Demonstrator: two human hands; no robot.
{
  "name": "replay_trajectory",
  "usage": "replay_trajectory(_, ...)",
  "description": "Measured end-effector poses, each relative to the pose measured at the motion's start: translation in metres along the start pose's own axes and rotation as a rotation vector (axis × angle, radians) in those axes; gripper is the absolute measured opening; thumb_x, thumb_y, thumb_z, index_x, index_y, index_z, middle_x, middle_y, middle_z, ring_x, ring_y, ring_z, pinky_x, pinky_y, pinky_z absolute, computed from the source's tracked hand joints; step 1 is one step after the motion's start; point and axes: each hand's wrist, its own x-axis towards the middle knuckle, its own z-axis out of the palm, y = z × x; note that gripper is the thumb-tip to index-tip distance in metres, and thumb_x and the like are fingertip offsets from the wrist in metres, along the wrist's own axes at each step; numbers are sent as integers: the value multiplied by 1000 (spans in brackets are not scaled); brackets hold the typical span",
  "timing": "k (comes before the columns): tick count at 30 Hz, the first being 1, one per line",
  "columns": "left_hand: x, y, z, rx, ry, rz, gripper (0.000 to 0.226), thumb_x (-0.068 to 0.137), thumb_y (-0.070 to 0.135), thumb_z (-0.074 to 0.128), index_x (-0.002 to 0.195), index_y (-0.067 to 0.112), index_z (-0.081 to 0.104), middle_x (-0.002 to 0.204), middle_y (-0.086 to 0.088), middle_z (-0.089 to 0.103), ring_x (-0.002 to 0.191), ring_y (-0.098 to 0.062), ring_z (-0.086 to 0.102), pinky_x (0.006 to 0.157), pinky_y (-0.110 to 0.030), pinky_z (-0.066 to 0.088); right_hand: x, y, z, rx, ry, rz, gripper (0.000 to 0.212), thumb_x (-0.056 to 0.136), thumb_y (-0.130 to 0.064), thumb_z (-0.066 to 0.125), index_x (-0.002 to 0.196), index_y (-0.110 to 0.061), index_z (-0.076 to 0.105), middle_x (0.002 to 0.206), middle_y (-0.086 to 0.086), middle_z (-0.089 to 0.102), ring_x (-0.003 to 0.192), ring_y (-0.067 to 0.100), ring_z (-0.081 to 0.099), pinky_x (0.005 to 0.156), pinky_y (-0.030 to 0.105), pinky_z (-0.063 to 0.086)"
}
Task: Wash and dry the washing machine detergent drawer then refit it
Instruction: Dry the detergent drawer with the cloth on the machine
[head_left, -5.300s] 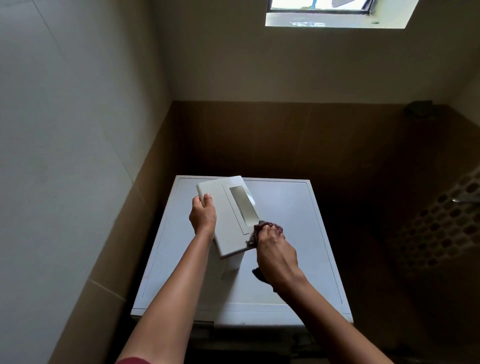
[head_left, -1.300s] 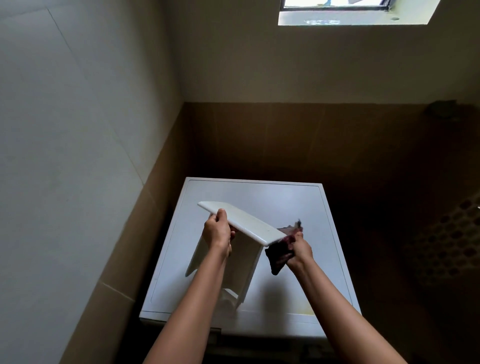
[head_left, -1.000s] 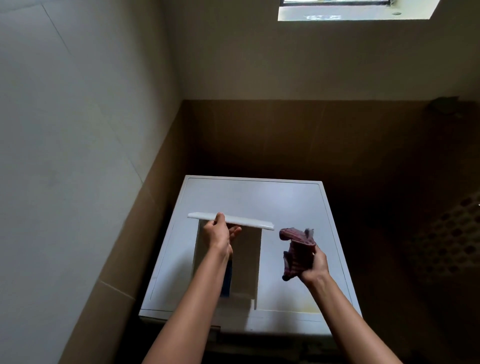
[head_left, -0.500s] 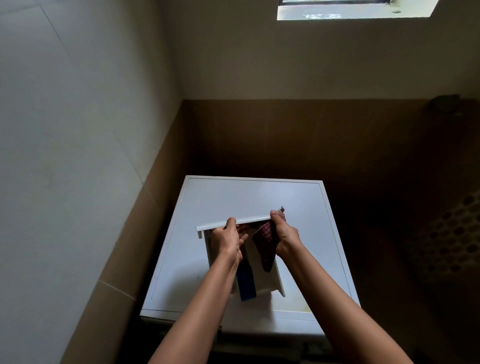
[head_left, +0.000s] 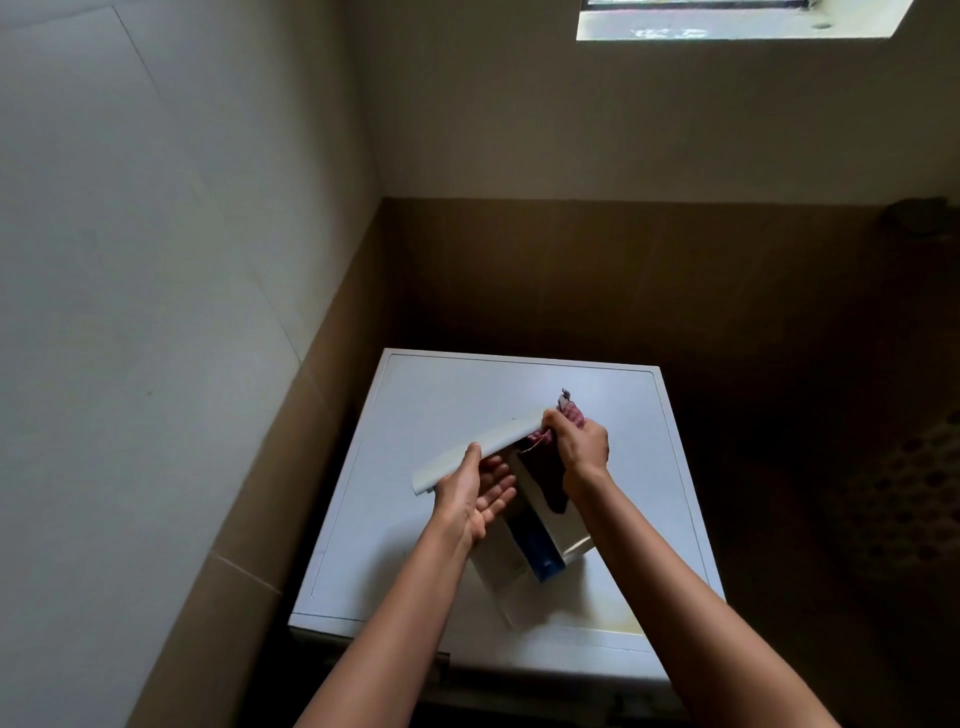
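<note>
Over washer (head_left: 441, 410) | left hand (head_left: 470, 499) grips drawer (head_left: 519, 551) | right hand (head_left: 582, 447) clutches half-hidden cloth (head_left: 550, 483)

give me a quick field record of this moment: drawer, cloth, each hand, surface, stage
drawer: white detergent drawer held tilted above the washing machine top, front panel up, blue compartment showing
cloth: dark red cloth pressed at the panel's right end, hanging into the drawer
left hand: left hand supports the panel from beneath, thumb on its top edge, fingers loosely spread
right hand: right hand in a closed grip on the cloth
surface: white lid, nothing else visible on it
stage: drying; drawer not refitted
</note>
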Motion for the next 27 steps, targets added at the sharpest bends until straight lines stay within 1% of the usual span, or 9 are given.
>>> replay_trajectory(4, -21, 19, -15, 475, -155, -68, 58, 88, 63, 49, 83, 8, 65, 68, -5, 66, 55, -11, 60, 45, -18, 48, 3, -1, -6, 68, -143, -26, 13, 78, -18, 71, 76, -7, 65, 77, 15, 64, 78, 32, 66, 79, 49, 55)
replay_trajectory(7, -21, 34, -24, 927, -57, 332, 49, 84, 60, 58, 66, 14, 59, 62, 0, 57, 55, -11, 51, 48, -19, 36, 2, -7, -12, 97, -253, -42, 17, 82, -14, 69, 89, 0, 63, 81, 18, 64, 79, 33, 65, 83, 48, 54)
replay_trajectory(9, -11, 44, -26, 1004, 54, 661, 45, 83, 58, 60, 78, 14, 61, 78, -3, 62, 72, -15, 56, 57, -22, 39, -2, -10, -15, 98, -331, -61, 15, 85, -14, 68, 89, -1, 61, 82, 17, 63, 78, 31, 65, 77, 43, 58)
replay_trajectory(10, -6, 48, -27, 1013, 52, 713, 45, 82, 59, 62, 93, 15, 61, 91, -2, 62, 83, -15, 58, 62, -22, 42, -4, -11, -15, 97, -364, -71, 13, 86, -14, 66, 87, -3, 60, 81, 16, 63, 76, 28, 65, 70, 37, 59)
replay_trajectory(13, 16, 51, -29, 1064, -152, 459, 83, 72, 65, 67, 135, 20, 37, 123, 1, 46, 112, -21, 50, 87, -33, 45, -9, -11, -13, 40, -444, -131, 10, 88, -14, 65, 87, -5, 60, 82, 14, 63, 75, 23, 65, 65, 29, 58)
replay_trajectory(15, 25, 45, -30, 1063, -278, 272, 102, 65, 69, 66, 144, 20, 23, 136, -4, 43, 116, -22, 46, 96, -40, 41, -10, -10, -10, -23, -486, -164, 14, 87, -16, 66, 89, -3, 60, 85, 14, 64, 78, 25, 66, 68, 31, 58)
replay_trajectory(19, 40, 31, -33, 941, -352, 174, 112, 69, 64, 71, 152, 23, 8, 155, -8, 27, 137, -28, 33, 107, -48, 28, -9, -6, -7, -84, -544, -150, 15, 87, -16, 67, 87, -2, 60, 77, 12, 66, 71, 22, 68, 62, 32, 58)
replay_trajectory(24, 52, 14, -38, 919, -376, 266, 129, 44, 67, 82, 148, 32, 13, 153, -2, 26, 125, -17, 39, 108, -37, 38, -3, -4, -9, -142, -570, -171, 14, 86, -17, 68, 84, -5, 61, 79, 12, 63, 72, 20, 63, 62, 25, 53)
replay_trajectory(27, 52, 1, -36, 916, -246, 340, 121, 38, 77, 77, 138, 29, 30, 142, -3, 34, 124, -19, 43, 105, -37, 41, 1, 0, -9, -92, -536, -141, 13, 86, -18, 68, 87, -5, 63, 85, 14, 65, 79, 23, 65, 71, 33, 55)
